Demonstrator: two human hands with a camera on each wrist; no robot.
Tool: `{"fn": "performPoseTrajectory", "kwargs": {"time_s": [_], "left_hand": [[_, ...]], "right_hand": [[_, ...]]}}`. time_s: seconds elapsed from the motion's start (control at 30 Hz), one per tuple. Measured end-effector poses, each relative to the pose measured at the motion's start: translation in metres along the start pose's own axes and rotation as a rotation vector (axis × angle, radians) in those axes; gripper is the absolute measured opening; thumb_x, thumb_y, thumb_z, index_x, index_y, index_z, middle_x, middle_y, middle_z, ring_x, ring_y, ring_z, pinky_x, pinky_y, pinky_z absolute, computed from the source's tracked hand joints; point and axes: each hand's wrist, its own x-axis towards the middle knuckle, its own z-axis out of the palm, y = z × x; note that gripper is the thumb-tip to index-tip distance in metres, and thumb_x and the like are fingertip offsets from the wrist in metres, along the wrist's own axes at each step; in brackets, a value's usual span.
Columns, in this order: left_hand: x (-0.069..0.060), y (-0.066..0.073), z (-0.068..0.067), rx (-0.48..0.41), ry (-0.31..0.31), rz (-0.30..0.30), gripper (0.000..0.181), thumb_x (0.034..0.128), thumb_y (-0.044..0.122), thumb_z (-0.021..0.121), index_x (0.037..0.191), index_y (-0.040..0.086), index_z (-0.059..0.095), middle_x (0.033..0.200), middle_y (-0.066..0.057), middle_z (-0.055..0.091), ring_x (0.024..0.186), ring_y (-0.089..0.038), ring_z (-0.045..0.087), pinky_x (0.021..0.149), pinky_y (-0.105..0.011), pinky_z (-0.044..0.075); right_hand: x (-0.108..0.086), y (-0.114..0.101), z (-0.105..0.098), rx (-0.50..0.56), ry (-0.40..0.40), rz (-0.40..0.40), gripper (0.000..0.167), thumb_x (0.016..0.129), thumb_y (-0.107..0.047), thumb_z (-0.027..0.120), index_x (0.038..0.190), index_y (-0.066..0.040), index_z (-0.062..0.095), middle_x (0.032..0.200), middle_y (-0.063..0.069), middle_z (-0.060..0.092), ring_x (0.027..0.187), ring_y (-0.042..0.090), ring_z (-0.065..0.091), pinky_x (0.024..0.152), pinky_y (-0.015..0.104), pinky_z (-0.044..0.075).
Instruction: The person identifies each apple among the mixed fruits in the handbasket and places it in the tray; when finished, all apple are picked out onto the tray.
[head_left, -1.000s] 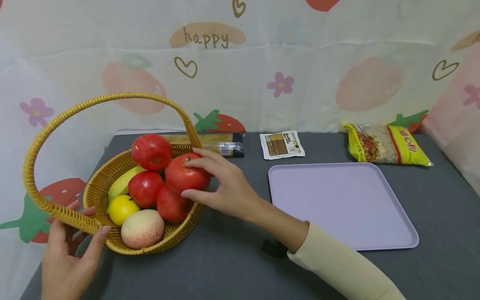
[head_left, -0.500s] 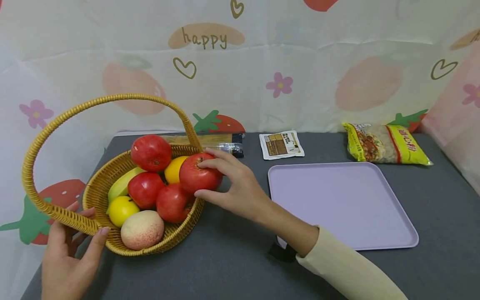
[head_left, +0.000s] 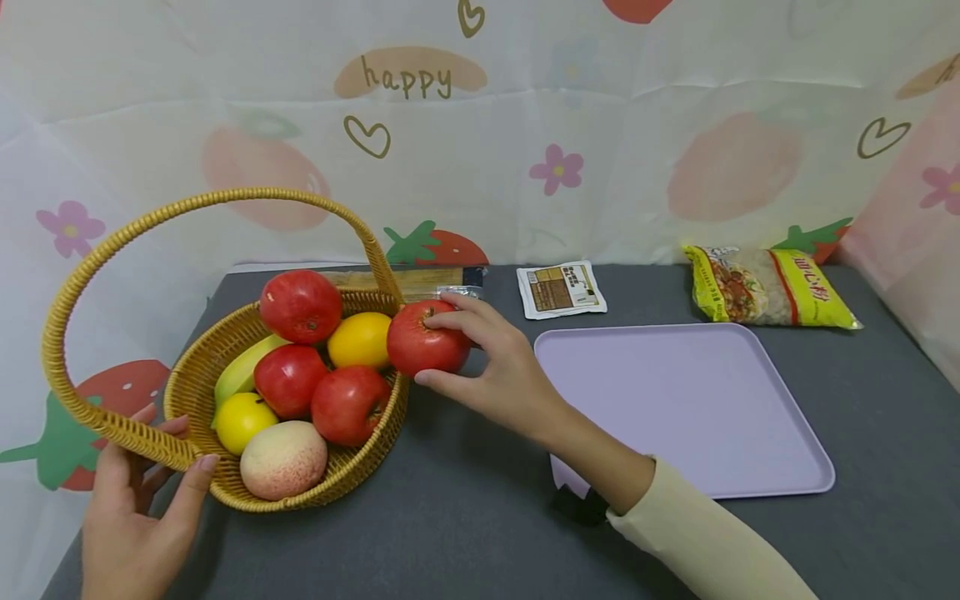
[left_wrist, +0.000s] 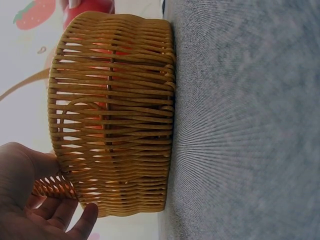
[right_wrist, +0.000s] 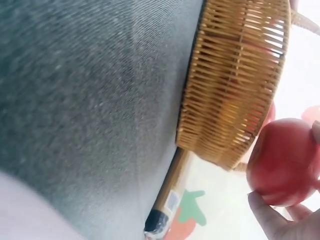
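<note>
A red pomegranate (head_left: 427, 340) is pinched between the thumb and fingers of my right hand (head_left: 513, 379), at the right rim of the wicker basket (head_left: 375, 462). In the right wrist view the pomegranate (right_wrist: 282, 162) hangs above the table beside the basket (right_wrist: 232, 85). My left hand (head_left: 142, 508) grips the foot of the basket's handle at its left edge; the left wrist view shows the left hand (left_wrist: 40, 195) at the rim. Inside lie more red fruits (head_left: 302, 306), an orange fruit (head_left: 360, 340), a yellow fruit (head_left: 244, 422), a banana (head_left: 243, 371) and a peach (head_left: 284, 460).
A lilac tray (head_left: 690, 408) lies at the right of the grey table (head_left: 465, 533). Behind it are a yellow food bag (head_left: 772, 287) and a small white packet (head_left: 561, 290). A long packet (head_left: 427, 278) lies behind the basket.
My right hand has moved right with the pomegranate, from over the fruits to the basket's right rim, uncovering the orange fruit. My left hand has stayed on the handle.
</note>
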Motion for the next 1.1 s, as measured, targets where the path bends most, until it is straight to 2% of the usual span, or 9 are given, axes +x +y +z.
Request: {"fn": "performPoseTrajectory", "kwargs": {"time_s": [0.23, 0.47, 1.1], "left_hand": [[-0.001, 0.001, 0.000, -0.005, 0.002, 0.009, 0.076, 0.0867, 0.000, 0.077, 0.150, 0.021, 0.041, 0.126, -0.003, 0.058, 0.105, -0.001, 0.052, 0.085, -0.007, 0.045], [-0.001, 0.001, 0.000, 0.007, 0.000, -0.034, 0.075, 0.0877, 0.002, 0.077, 0.150, 0.023, 0.040, 0.128, -0.003, 0.057, 0.106, -0.001, 0.052, 0.088, -0.009, 0.046], [-0.001, 0.003, 0.000, -0.016, 0.017, 0.036, 0.075, 0.0869, 0.001, 0.077, 0.150, 0.021, 0.042, 0.124, -0.001, 0.059, 0.105, 0.001, 0.052, 0.084, -0.005, 0.043]], "right_hand": [[-0.002, 0.002, -0.011, -0.003, 0.010, 0.033, 0.046, 0.079, -0.016, 0.088, 0.121, -0.011, 0.069, 0.144, 0.006, 0.051, 0.129, 0.016, 0.049, 0.094, 0.031, 0.053], [-0.005, 0.007, -0.022, -0.033, 0.014, 0.058, 0.045, 0.079, -0.015, 0.088, 0.119, -0.010, 0.068, 0.144, 0.007, 0.051, 0.125, 0.020, 0.053, 0.091, 0.035, 0.055], [-0.017, 0.024, -0.059, -0.156, -0.032, 0.188, 0.046, 0.076, -0.010, 0.089, 0.115, -0.008, 0.065, 0.140, 0.010, 0.051, 0.125, 0.025, 0.050, 0.088, 0.041, 0.057]]}}
